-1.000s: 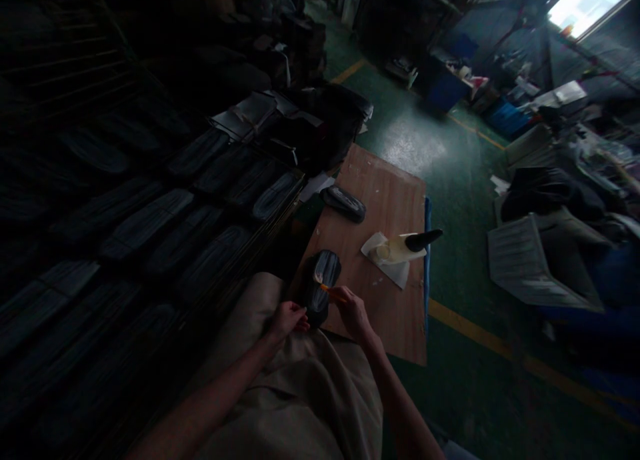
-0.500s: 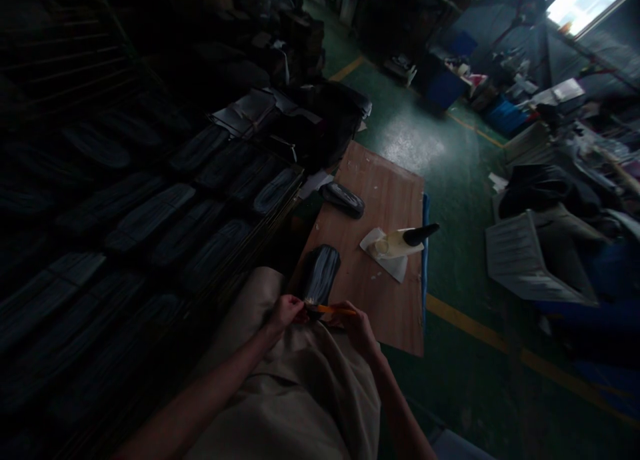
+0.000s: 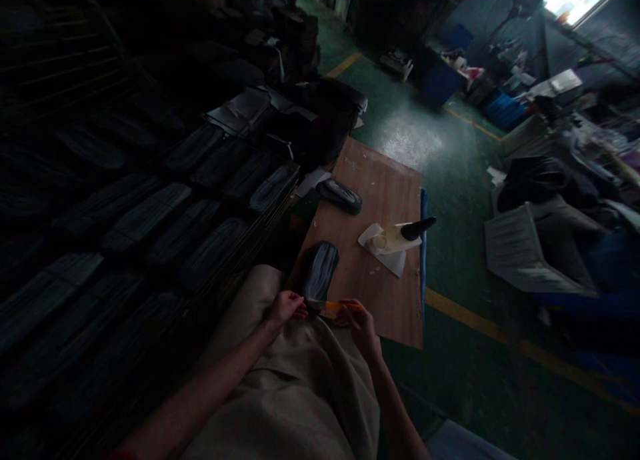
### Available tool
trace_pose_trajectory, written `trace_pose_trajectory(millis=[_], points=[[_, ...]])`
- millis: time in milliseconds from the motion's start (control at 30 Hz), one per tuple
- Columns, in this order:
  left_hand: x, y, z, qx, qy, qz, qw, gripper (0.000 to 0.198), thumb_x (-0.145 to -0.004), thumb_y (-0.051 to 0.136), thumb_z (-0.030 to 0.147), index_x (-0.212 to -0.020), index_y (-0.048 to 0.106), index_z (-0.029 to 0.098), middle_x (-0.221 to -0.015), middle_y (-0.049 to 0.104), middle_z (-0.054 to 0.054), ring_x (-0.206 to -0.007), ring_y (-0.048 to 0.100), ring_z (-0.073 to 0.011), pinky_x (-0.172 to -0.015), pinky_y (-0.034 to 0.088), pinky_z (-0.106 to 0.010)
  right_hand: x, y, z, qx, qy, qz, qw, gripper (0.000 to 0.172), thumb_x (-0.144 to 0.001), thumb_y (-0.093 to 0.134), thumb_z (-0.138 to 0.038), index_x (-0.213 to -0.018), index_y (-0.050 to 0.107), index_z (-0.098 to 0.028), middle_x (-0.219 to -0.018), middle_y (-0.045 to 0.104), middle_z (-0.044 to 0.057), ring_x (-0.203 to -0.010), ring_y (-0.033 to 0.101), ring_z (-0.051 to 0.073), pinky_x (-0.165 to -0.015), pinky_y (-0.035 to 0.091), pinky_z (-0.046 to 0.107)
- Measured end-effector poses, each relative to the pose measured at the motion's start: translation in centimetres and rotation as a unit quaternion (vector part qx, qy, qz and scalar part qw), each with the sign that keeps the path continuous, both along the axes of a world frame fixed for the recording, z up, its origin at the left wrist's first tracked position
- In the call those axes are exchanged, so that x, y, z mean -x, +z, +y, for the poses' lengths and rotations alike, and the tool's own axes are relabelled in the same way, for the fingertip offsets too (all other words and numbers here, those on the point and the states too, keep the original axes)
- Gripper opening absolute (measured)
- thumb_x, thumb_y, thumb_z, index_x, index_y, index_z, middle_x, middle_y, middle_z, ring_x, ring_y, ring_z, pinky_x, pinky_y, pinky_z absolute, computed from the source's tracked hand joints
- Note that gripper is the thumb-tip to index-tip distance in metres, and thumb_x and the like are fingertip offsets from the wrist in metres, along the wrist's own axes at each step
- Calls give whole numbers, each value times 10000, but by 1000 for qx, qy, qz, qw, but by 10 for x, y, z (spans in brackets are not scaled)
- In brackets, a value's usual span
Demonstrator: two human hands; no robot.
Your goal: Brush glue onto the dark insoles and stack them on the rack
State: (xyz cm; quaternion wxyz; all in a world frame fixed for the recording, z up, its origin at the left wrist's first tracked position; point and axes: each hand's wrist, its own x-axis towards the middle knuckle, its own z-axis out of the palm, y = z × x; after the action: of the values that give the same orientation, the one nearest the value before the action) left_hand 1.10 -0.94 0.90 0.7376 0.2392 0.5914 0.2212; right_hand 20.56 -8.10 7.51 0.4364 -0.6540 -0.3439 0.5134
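Observation:
My right hand (image 3: pixel 357 320) is closed round the handle of an orange-handled brush (image 3: pixel 336 306), which points left across my lap. The brush's greyish head ends close to my left hand (image 3: pixel 290 307). My left fingers are drawn together in a pinch, and anything between them is too small and dark to make out. Just beyond both hands, a dark, streaked, sole-shaped piece (image 3: pixel 321 270) lies on the near left of a wooden board (image 3: pixel 380 173). Another dark sole-shaped piece (image 3: pixel 341 197) rests at the board's left edge.
On the board, a cream-coloured container with a black end (image 3: pixel 397 239) lies on white paper (image 3: pixel 395 263). Racks of dark sole-shaped pieces (image 3: pixel 145 213) fill the left. To the right stand a white crate (image 3: pixel 533 250) and cluttered bins. Green floor (image 3: pixel 465 233) runs between.
My right hand has drawn the brush slightly right, opening a small gap from my left fingers. My left hand stays almost in place. The view has shifted a little.

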Motion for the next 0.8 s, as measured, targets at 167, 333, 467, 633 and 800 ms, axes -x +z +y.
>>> trace_pose_trajectory(millis=[167,333,467,633,800], points=[[0,-6,0,-18,0,4,1000,181,-817,659,207,-737,508,148,-562,645,-14,-447,641,-142,-438,510,-220,-9,7,10,-26,-33,-73,996,436,-817,609,-573,-978,629,-168,-735,678,43,-594,672,177,-544,562,274],[-1,1,2,-26,-4,18,999,210,-797,682,221,-716,500,156,-534,628,1,-434,631,-140,-425,493,-210,-6,9,10,-30,-7,-79,996,414,-849,581,-548,-1022,619,-174,-736,673,35,-610,678,171,-557,556,262],[-3,8,4,-30,-7,29,999,238,-772,705,224,-697,489,157,-519,619,11,-418,620,-130,-413,482,-196,-9,1,13,-29,13,-82,996,399,-847,585,-528,-1013,618,-166,-721,670,35,-590,669,172,-546,551,270],[-4,8,6,-32,-27,55,998,242,-777,695,215,-684,477,161,-511,605,22,-394,598,-113,-391,455,-175,-15,0,53,-99,-78,-135,983,299,-860,549,-418,-1022,614,-175,-791,676,36,-646,671,165,-571,549,269],[-4,0,5,-39,-40,59,997,218,-823,628,198,-674,470,186,-550,613,11,-430,604,-112,-407,455,-179,-10,-3,103,-162,-46,-166,972,271,-838,492,-287,-1047,632,-186,-989,683,66,-755,661,162,-686,556,292]])
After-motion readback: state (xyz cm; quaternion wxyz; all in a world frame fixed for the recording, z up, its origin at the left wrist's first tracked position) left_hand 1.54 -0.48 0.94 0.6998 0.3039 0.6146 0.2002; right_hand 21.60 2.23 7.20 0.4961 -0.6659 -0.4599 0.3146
